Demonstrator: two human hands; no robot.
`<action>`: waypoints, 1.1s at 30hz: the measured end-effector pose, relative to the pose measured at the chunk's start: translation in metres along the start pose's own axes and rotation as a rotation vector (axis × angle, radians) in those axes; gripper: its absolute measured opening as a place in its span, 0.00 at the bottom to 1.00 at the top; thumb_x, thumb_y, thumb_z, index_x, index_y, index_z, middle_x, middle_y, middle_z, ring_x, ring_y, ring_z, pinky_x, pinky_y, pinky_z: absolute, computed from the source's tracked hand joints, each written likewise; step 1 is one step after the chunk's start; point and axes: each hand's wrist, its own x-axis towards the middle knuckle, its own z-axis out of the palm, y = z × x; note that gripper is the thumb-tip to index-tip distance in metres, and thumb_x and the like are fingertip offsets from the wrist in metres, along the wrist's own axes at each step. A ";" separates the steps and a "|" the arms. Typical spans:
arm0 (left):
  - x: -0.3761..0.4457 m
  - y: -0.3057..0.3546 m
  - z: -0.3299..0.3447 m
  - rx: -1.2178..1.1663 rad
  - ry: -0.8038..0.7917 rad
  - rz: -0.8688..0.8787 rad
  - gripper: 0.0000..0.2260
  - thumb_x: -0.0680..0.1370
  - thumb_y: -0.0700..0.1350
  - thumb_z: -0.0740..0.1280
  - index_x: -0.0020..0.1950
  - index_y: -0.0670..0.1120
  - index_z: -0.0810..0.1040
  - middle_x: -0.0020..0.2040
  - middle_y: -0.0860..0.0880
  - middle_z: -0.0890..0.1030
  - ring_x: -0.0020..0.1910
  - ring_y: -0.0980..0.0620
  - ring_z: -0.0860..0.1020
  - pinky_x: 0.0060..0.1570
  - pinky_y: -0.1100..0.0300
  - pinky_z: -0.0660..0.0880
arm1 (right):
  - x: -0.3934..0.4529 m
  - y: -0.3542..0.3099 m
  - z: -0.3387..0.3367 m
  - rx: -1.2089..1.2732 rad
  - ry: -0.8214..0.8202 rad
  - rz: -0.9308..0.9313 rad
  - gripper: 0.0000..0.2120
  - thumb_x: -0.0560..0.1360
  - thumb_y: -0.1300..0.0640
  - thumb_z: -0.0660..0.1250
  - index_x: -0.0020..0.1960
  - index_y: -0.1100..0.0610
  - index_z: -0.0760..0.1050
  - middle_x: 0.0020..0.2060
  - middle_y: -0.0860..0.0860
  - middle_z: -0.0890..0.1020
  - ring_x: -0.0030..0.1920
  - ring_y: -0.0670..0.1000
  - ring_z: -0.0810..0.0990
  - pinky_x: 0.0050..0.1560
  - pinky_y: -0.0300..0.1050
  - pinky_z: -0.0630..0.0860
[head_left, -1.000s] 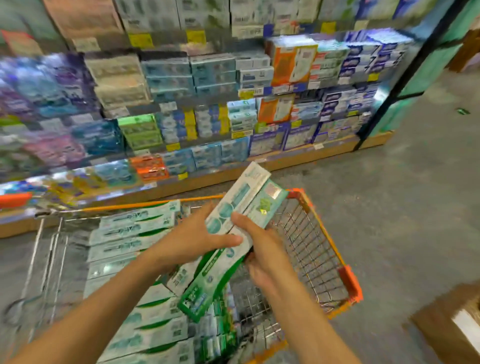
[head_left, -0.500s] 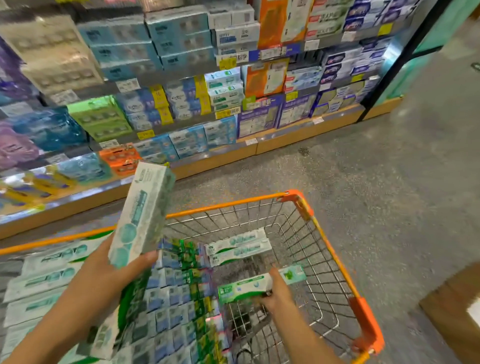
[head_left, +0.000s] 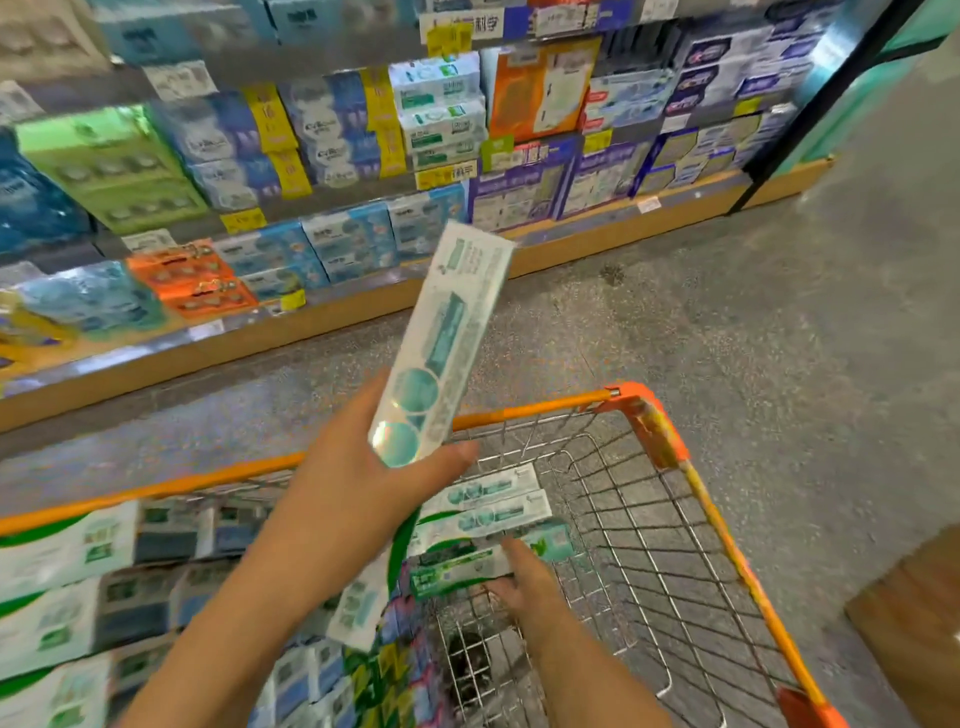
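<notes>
My left hand (head_left: 358, 493) grips a long white and teal toothpaste box (head_left: 447, 338), held upright over the orange-rimmed wire shopping cart (head_left: 670, 441). Lower down in the cart, my right hand (head_left: 524, 577) holds a green and white toothpaste box (head_left: 457, 569) lying flat. That box sits just in front of two more white toothpaste boxes (head_left: 488, 501) stacked against the cart's far wire wall. Part of the box in my left hand is hidden behind my palm.
The cart's left side is packed with stacked toothpaste boxes (head_left: 67, 571). Store shelves (head_left: 363, 166) full of boxed goods run along the far left, with a wooden base (head_left: 260, 338). Grey speckled floor (head_left: 753, 312) lies to the right. A brown cardboard box (head_left: 914, 623) sits at lower right.
My two hands separated: the right one carried the green box down into the cart, and the left one kept the white box and swung it to the right above the cart.
</notes>
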 end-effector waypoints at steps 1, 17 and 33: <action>0.005 -0.002 0.003 -0.017 -0.018 0.009 0.19 0.61 0.59 0.68 0.50 0.67 0.68 0.42 0.79 0.74 0.43 0.76 0.75 0.34 0.80 0.68 | 0.002 -0.001 0.003 -0.033 -0.002 0.007 0.05 0.78 0.65 0.63 0.50 0.68 0.70 0.41 0.60 0.77 0.38 0.59 0.75 0.25 0.46 0.78; 0.000 -0.042 0.014 0.120 -0.114 -0.002 0.26 0.71 0.46 0.73 0.60 0.65 0.65 0.48 0.70 0.74 0.43 0.77 0.74 0.36 0.76 0.71 | -0.090 -0.036 -0.003 -0.381 -0.414 -0.251 0.17 0.79 0.47 0.59 0.55 0.59 0.75 0.46 0.56 0.82 0.39 0.53 0.82 0.41 0.49 0.81; -0.035 -0.066 -0.009 0.176 -0.240 -0.170 0.47 0.58 0.74 0.64 0.71 0.67 0.46 0.70 0.59 0.63 0.69 0.54 0.66 0.66 0.54 0.66 | -0.066 0.006 -0.036 -0.191 -0.079 -0.168 0.07 0.75 0.60 0.67 0.49 0.64 0.73 0.40 0.57 0.82 0.40 0.55 0.82 0.32 0.45 0.81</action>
